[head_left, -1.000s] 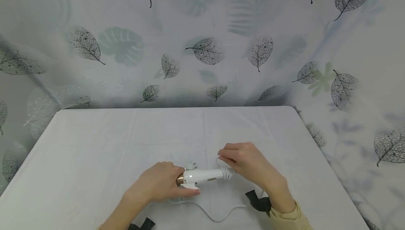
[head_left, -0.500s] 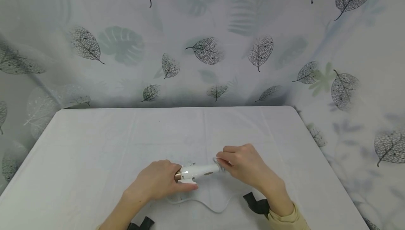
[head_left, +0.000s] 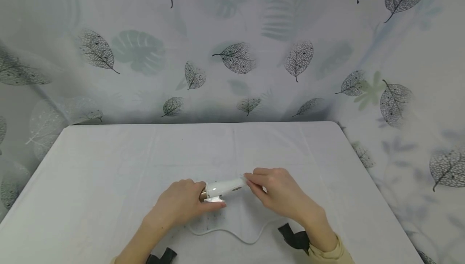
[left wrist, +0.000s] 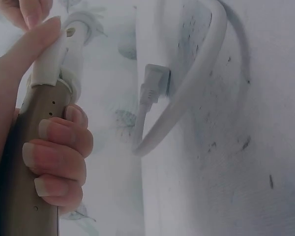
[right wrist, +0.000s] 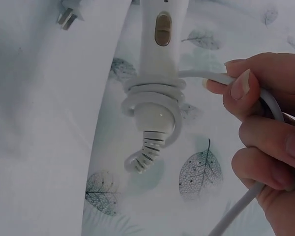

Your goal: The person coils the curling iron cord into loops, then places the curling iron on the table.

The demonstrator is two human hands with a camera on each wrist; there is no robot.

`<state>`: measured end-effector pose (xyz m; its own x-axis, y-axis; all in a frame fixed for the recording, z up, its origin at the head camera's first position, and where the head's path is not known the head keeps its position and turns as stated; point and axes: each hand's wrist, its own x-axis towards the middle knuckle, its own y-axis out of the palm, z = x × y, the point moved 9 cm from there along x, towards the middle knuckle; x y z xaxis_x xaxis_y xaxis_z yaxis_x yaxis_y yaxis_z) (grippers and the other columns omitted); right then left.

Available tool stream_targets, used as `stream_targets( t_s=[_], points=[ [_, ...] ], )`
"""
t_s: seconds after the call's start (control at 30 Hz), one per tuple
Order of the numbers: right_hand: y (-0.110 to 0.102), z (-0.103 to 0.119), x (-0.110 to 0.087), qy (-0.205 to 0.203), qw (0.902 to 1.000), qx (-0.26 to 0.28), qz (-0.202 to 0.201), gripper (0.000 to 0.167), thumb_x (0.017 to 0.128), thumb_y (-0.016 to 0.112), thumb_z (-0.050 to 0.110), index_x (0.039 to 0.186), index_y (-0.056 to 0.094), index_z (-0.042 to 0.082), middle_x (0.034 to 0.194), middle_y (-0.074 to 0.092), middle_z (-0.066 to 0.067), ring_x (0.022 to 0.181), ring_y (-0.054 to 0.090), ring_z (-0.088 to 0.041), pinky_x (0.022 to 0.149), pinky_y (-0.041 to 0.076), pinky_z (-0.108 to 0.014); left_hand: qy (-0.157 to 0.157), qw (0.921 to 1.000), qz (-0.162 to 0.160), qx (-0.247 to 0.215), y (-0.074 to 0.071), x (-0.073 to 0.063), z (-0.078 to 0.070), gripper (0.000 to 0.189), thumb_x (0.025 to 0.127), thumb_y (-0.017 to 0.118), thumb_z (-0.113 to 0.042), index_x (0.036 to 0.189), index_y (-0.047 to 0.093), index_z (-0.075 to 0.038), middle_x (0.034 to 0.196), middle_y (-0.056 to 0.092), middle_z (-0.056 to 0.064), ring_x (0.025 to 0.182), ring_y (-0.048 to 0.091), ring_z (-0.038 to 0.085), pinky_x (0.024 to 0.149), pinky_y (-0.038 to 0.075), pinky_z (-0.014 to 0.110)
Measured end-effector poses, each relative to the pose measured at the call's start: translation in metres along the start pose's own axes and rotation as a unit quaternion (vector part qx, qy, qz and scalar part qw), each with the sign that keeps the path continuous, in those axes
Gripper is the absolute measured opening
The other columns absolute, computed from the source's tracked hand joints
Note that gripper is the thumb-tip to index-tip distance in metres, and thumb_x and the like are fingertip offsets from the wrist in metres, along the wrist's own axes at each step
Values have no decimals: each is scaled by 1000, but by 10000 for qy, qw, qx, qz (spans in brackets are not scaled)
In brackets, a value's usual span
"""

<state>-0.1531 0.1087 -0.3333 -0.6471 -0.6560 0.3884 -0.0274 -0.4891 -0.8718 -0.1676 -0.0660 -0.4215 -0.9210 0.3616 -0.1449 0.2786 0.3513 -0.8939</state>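
Note:
A curling iron with a white handle (head_left: 226, 186) and a bronze barrel (left wrist: 20, 196) is held above the table. My left hand (head_left: 181, 200) wraps its fingers around the barrel, the thumb stretched along the white clamp lever (left wrist: 48, 66). Loops of white cord (right wrist: 155, 96) circle the handle near its ribbed end (right wrist: 150, 147). To the side, my right hand (head_left: 281, 187) pinches the cord between thumb and fingertips, and the cord runs on through its curled fingers, as the right wrist view shows. A brown switch (right wrist: 163, 29) sits on the handle.
The cord's plug (left wrist: 157, 81) hangs beside a slack bend of cord in the left wrist view. Below the hands, more cord (head_left: 236, 236) curves over the white tabletop (head_left: 120, 167). Leaf-patterned fabric (head_left: 203, 17) rises behind the table. Black straps (head_left: 295, 237) show at the wrists.
The handle end has tilted away from me and the iron has shifted slightly left. My right hand has followed it left with the cord. The plug behind the handle has dropped from the head view.

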Motion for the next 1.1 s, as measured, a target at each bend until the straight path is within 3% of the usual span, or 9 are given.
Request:
stream_targets(
  t_s=[0.2,0.4,0.6,0.67,0.83,0.93,1.1],
  points=[
    [0,0,1,132,9999,-34,-40,14,89,73,5,103,77,5,72,61,7,57,40,3,53,35,-12,-24,10000,-77,-27,-3,1,3,66,75,52,-88,66,47,-22,57,40,-7,51,38,7,49,32,25],
    [-15,-11,-2,506,9972,-124,-545,17,86,74,0,102,77,5,73,63,9,58,39,4,53,35,-14,-280,9991,-139,-300,-9,4,13,66,74,57,-86,66,48,-21,58,39,-7,52,37,7,50,31,26],
    [-8,-1,0,138,9980,-257,-560,17,85,75,1,101,76,1,80,69,3,59,47,2,55,40,-13,-296,9987,-182,-379,-8,6,17,65,74,58,-85,66,48,-21,58,40,-8,51,38,7,49,32,26],
    [-6,0,1,104,9978,-327,-574,20,84,76,1,104,75,-1,77,66,4,57,44,2,54,37,-12,-368,9983,-211,-403,-9,7,18,65,73,58,-85,66,49,-21,58,41,-8,51,39,7,49,32,27],
    [-9,-5,1,500,9966,-24,-649,30,88,71,-1,118,71,-1,71,53,8,57,34,2,51,32,-13,-706,9952,-387,-551,-15,6,19,67,73,62,-83,68,49,-18,58,41,-6,52,42,10,50,32,28],
    [-11,-10,0,774,9943,256,-682,31,92,67,0,123,68,0,72,51,9,58,37,2,51,35,-15,-818,9933,-497,-648,-18,5,18,68,73,62,-84,69,48,-17,59,38,-5,52,41,10,50,31,28],
    [-16,-13,-1,981,9898,307,-982,17,95,65,3,112,70,3,76,57,8,64,47,-1,57,44,-19,-995,9880,-709,-943,-22,4,20,74,73,54,-88,69,47,-15,60,33,-5,52,36,9,49,28,26]
  ],
)
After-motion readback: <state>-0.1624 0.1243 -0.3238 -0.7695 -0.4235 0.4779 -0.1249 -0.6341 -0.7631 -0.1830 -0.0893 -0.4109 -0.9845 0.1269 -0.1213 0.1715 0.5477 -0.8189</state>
